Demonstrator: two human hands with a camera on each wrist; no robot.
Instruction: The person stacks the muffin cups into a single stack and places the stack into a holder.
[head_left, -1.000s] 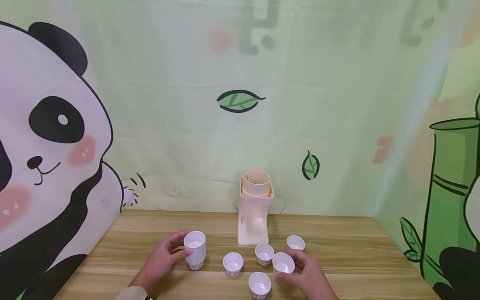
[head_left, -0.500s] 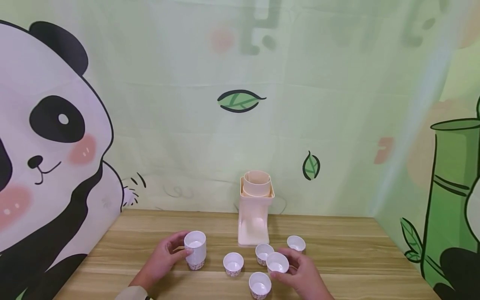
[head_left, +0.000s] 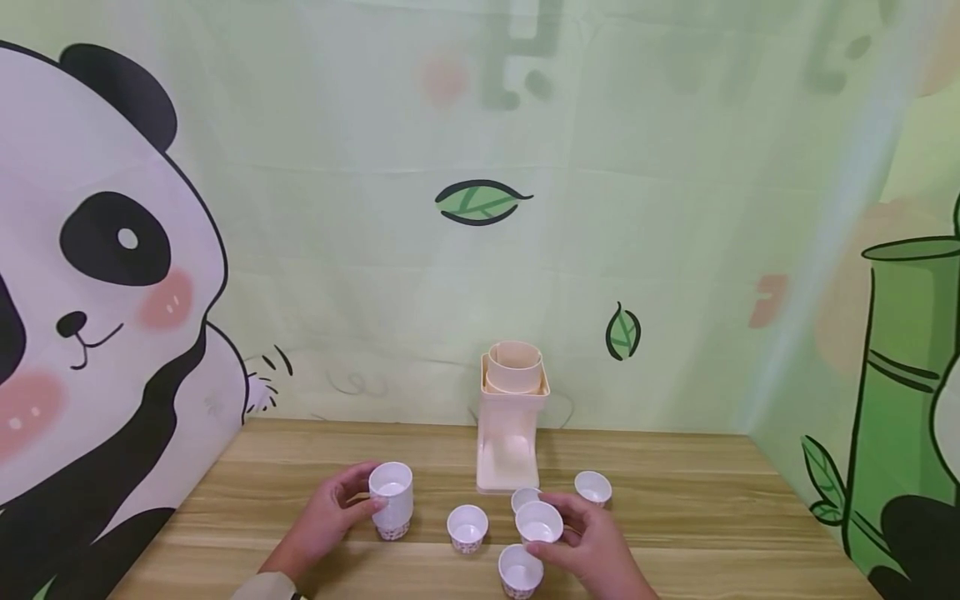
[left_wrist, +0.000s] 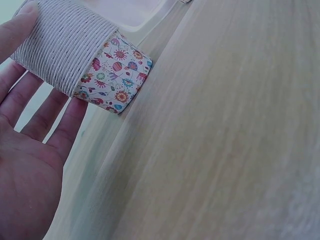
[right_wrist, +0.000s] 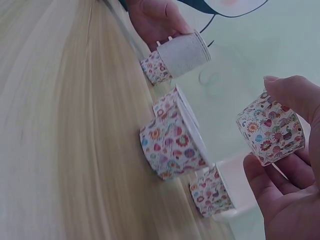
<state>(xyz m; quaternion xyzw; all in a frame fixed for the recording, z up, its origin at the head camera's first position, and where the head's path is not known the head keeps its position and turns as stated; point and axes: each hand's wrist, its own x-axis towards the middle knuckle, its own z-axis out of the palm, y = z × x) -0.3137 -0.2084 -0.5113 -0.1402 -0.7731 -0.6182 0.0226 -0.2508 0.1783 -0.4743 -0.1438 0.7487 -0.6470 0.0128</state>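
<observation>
On the left of the table my left hand (head_left: 330,512) grips a tall stack of nested paper cups (head_left: 392,498), thumb in front and fingers behind. The left wrist view shows its tightly layered rims over a flower-patterned base (left_wrist: 117,75) right at the tabletop. My right hand (head_left: 592,546) pinches a single paper cup (head_left: 538,525) between thumb and fingers, mouth up. In the right wrist view this flower-printed cup (right_wrist: 272,127) is raised off the table. It partly covers a standing cup (head_left: 524,497) behind it and overlaps a nearer cup (head_left: 521,571).
Another paper cup (head_left: 467,528) stands between the hands, and one more (head_left: 593,487) is at the right. A pale pink stand (head_left: 507,462) with a round tube (head_left: 513,371) in its top is at the back, before a printed cloth backdrop (head_left: 375,292).
My right hand has moved left with the paper cup, from beside the right-hand cup to over the middle ones. The left hand and its stack have stayed in place.
</observation>
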